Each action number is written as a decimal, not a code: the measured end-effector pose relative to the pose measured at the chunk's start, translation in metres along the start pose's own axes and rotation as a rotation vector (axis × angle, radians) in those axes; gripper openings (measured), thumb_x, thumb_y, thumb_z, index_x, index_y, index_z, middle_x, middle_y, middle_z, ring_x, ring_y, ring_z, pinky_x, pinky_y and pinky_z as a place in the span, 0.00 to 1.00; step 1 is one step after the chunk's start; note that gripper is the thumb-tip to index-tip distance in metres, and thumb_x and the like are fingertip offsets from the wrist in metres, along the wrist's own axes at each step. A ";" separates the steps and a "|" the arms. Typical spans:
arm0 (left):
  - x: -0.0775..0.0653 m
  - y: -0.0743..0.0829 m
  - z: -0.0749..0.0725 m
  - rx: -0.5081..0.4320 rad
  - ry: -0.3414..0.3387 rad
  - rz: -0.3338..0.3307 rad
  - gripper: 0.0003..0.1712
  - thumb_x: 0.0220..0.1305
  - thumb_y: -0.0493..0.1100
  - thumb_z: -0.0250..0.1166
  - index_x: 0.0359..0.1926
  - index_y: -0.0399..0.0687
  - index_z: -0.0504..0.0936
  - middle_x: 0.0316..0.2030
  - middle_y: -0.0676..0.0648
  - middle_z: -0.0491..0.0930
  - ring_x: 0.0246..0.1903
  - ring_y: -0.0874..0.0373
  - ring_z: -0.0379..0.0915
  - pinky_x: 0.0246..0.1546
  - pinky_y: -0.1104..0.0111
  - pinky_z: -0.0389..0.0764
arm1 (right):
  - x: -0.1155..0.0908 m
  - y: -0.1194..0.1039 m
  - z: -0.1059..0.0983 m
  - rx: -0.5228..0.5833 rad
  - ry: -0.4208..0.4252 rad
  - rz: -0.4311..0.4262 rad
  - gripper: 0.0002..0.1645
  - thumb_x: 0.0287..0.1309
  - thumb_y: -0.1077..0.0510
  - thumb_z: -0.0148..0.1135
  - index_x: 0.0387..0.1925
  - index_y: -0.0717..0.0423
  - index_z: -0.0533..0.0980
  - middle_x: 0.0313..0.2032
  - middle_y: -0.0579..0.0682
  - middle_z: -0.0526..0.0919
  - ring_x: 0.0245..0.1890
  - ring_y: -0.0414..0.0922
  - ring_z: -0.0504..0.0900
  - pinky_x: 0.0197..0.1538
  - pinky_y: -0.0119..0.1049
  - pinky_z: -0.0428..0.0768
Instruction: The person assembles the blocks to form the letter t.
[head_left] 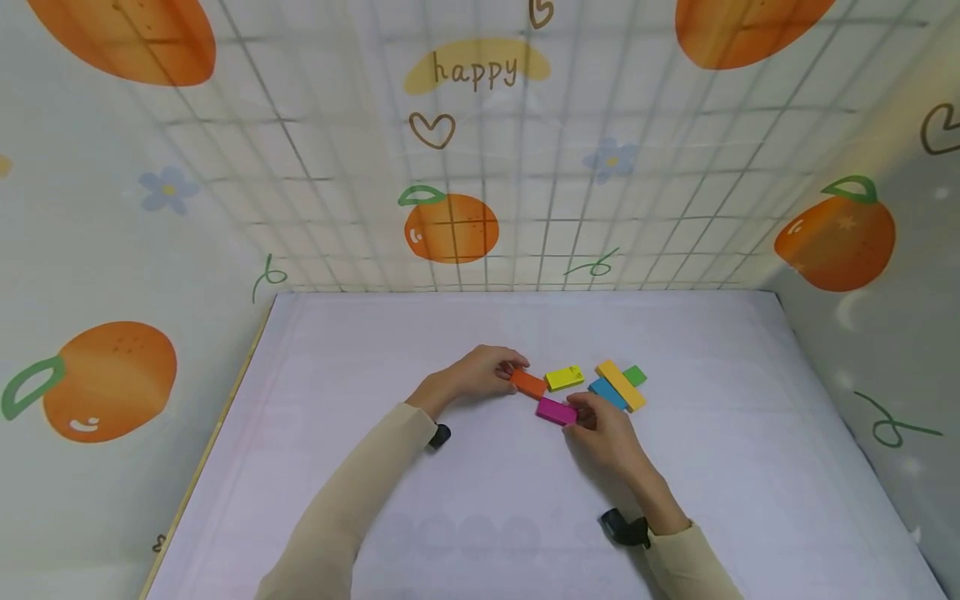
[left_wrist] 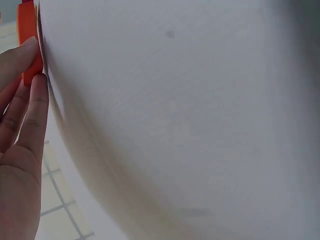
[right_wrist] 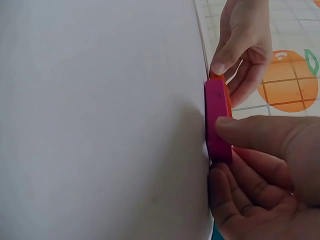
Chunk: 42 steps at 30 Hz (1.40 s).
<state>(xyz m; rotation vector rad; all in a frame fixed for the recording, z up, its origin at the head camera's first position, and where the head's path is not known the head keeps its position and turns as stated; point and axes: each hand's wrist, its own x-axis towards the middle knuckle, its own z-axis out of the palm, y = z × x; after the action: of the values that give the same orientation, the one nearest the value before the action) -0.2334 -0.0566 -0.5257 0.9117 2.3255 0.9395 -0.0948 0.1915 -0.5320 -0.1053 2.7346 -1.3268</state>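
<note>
My left hand [head_left: 483, 372] pinches an orange block [head_left: 528, 383] near the middle of the table; in the left wrist view the thumb lies on its face and a finger at its end. My right hand [head_left: 609, 435] grips a magenta block [head_left: 556, 411] by its right end, thumb on one side as the right wrist view shows. The magenta block lies just nearer to me than the orange one. Beyond it a yellow block [head_left: 564, 378] with a small raised or printed mark lies close to the orange block's right end.
Right of the yellow block, a yellow-orange block [head_left: 621, 386] lies across a blue block [head_left: 606, 392], with a green block [head_left: 635, 376] beside it. The white table [head_left: 375, 333] meets patterned cloth walls [head_left: 330, 208] at the back and sides.
</note>
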 end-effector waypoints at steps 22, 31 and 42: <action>-0.063 -0.010 -0.014 -0.097 0.171 -0.020 0.26 0.59 0.35 0.73 0.59 0.42 0.80 0.52 0.50 0.81 0.49 0.57 0.78 0.50 0.71 0.79 | 0.001 -0.011 -0.004 0.016 0.009 -0.009 0.29 0.57 0.66 0.71 0.60 0.60 0.75 0.49 0.54 0.81 0.47 0.51 0.81 0.51 0.46 0.83; -0.090 -0.021 -0.019 -0.091 0.232 -0.043 0.26 0.58 0.34 0.74 0.59 0.42 0.81 0.52 0.51 0.81 0.48 0.57 0.78 0.49 0.71 0.80 | 0.005 -0.014 -0.001 0.027 0.013 -0.063 0.28 0.56 0.68 0.71 0.59 0.62 0.75 0.48 0.55 0.82 0.47 0.52 0.81 0.50 0.46 0.83; -0.116 -0.029 -0.023 -0.085 0.293 -0.073 0.26 0.57 0.35 0.76 0.57 0.43 0.82 0.51 0.52 0.82 0.48 0.57 0.78 0.50 0.69 0.80 | 0.011 -0.024 0.000 0.030 -0.001 -0.115 0.28 0.56 0.69 0.71 0.59 0.65 0.75 0.49 0.56 0.82 0.49 0.53 0.80 0.50 0.45 0.83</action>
<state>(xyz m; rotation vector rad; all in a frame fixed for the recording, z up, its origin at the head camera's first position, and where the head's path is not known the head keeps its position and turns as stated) -0.1816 -0.1660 -0.5120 0.6878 2.5174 1.1988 -0.1056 0.1748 -0.5138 -0.2642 2.7444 -1.3940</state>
